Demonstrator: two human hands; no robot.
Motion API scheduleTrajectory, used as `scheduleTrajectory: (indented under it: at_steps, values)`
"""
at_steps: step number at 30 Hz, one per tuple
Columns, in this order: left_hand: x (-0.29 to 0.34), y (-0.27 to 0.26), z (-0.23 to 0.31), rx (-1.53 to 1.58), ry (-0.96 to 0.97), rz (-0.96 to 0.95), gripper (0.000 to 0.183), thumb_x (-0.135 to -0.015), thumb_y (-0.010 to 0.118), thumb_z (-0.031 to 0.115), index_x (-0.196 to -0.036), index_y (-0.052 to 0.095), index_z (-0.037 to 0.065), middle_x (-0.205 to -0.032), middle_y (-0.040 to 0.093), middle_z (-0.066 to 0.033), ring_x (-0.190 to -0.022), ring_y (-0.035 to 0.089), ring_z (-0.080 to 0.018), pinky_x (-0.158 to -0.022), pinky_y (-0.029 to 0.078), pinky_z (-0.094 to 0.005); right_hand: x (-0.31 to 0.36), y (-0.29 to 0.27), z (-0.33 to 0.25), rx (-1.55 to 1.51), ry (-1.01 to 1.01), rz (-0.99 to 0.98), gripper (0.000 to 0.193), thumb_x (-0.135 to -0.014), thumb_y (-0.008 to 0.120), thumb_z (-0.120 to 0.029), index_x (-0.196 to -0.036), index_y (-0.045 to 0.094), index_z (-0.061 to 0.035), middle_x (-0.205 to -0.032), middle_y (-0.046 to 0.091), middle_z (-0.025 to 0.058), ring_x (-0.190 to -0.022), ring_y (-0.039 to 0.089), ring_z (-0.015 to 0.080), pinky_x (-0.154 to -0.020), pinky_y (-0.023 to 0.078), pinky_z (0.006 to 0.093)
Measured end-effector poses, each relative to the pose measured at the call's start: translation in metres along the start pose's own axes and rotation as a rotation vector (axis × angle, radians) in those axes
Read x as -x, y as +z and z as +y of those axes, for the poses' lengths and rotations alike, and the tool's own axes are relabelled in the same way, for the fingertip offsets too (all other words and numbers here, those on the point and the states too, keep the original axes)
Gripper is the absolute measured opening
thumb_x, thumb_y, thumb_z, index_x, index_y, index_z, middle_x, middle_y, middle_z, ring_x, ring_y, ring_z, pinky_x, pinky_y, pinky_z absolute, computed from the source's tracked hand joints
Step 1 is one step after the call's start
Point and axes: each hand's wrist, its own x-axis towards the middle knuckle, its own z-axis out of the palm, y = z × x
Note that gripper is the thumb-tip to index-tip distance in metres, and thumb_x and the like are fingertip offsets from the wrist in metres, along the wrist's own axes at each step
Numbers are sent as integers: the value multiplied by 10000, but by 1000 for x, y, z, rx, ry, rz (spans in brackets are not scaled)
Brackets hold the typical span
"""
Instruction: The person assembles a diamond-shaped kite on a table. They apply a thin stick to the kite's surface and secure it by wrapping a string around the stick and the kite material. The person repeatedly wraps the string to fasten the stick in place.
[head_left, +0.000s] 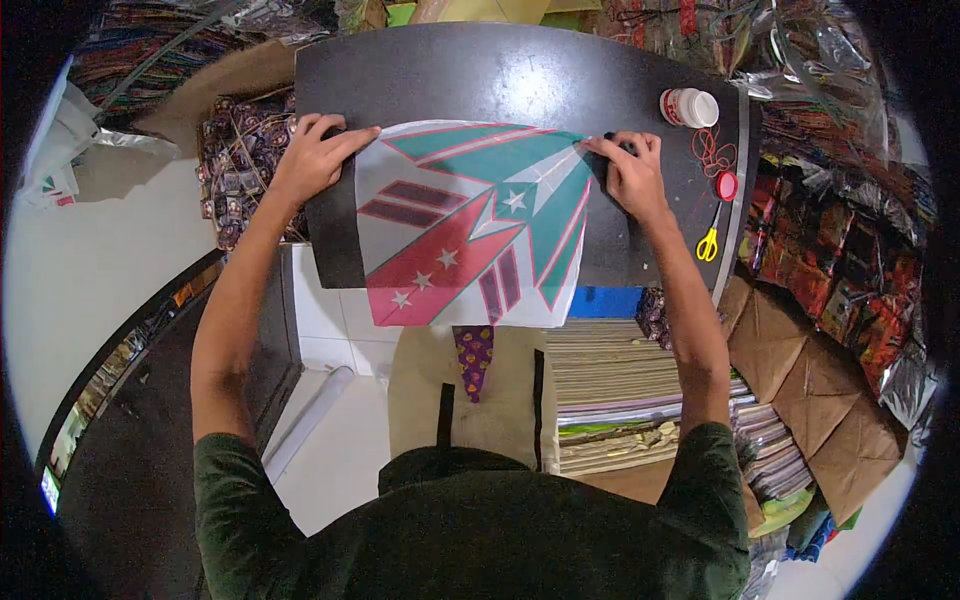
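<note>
A thin white sheet (475, 250), printed with green and red arrow shapes and white stars, lies over the near part of the dark table. Its lower edge hangs past the table's front. My left hand (318, 158) pinches the sheet's upper left corner, thumb and forefinger together. At the upper right corner, my right hand (635, 175) has closed fingertips on the sheet; a small dark thing shows by those fingers, too small to name. Below the sheet's edge, a purple patterned pointed piece (475, 360) shows against my lap.
On the dark table (450, 75), to the right, are a white jar (690, 107), red thread (712, 155), a red lid (726, 185) and yellow-handled scissors (709, 240). Stacked sheets (615, 375) lie below right; a dark bundle pile (245, 165) stands left.
</note>
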Motion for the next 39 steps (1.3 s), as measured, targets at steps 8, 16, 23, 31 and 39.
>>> scheduleTrajectory:
  at_steps: [8,16,23,31,39]
  values:
    - [-23,-34,73,-124,-275,-130,565,-1034,676,286,-1579,536,239,-1311,762,-30,-1301,569,-349,-1080,400,-578,12,10,-46,75,353,182,489,-883,795,-363,-1310,684,-154,-1136,771,30,-1186,610,261,-1005,342,532]
    - [-48,-42,100,-197,-397,-235,648,-1013,695,404,-1604,503,222,-1388,732,-40,-1344,571,-352,-1112,397,-676,-5,16,-73,80,624,184,742,-777,886,-578,-1357,657,-175,-1097,827,-91,-1241,568,230,-1056,285,560]
    - [-75,-37,140,-191,-556,-290,712,-1012,638,605,-1629,485,284,-1467,646,-203,-1354,548,-439,-1040,413,-774,-7,16,-81,-1,726,182,818,-747,929,-515,-1423,618,-178,-1143,823,-103,-1261,547,230,-1086,263,556]
    - [-100,-13,177,-139,-860,-381,857,-999,503,791,-1703,354,325,-1576,464,-347,-1455,402,-622,-1008,345,-901,-14,6,-95,22,754,133,777,-829,853,-502,-1470,585,-154,-1198,793,-67,-1273,545,247,-1056,275,560]
    - [-123,4,193,-4,-1109,-333,908,-995,468,810,-1697,375,241,-1744,158,-358,-1601,62,-620,-1070,175,-937,-26,26,-110,97,901,262,719,-880,805,-488,-1455,579,-119,-1190,762,-57,-1270,546,260,-1001,289,569]
